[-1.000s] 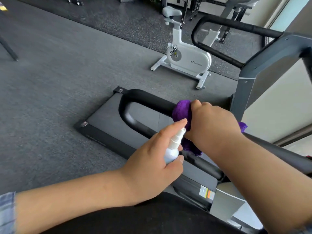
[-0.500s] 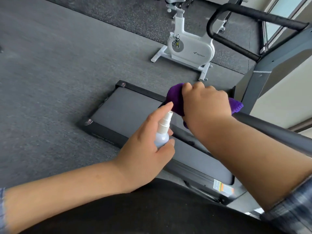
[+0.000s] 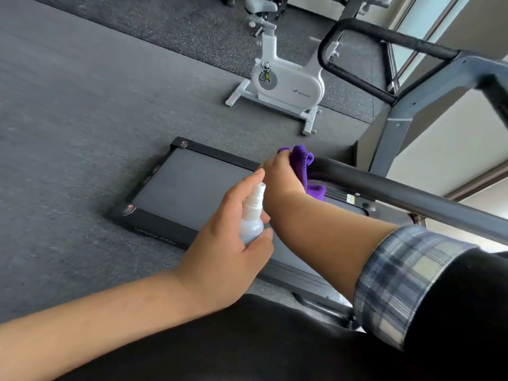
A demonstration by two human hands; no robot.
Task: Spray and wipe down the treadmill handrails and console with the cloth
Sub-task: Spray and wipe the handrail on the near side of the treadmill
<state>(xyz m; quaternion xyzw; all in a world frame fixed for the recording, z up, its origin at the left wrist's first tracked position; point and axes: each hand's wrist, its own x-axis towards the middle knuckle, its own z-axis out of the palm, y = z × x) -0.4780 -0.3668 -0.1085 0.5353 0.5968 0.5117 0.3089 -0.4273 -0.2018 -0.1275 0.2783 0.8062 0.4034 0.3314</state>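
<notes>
Head view, nearest first: the left hand is wrapped around a small translucent spray bottle, forefinger resting on top of the white nozzle, which points toward the right wrist rather than at bare rail. A press now would probably wet the forearm or drift down onto the treadmill belt below, leaving a slippery patch.

Just beyond, the right hand is closed on a purple cloth bunched over the end of the near black handrail. A loose fold hangs under the rail; if the grip slackens during a stroke, the cloth could slide off and fall to the deck. Whether the fingers wrap fully round the rail I cannot tell, since the cloth hides them.

Further off, the far handrail and grey upright look untouched and risk being skipped; the console is mostly out of frame. A white exercise bike stands well clear.
</notes>
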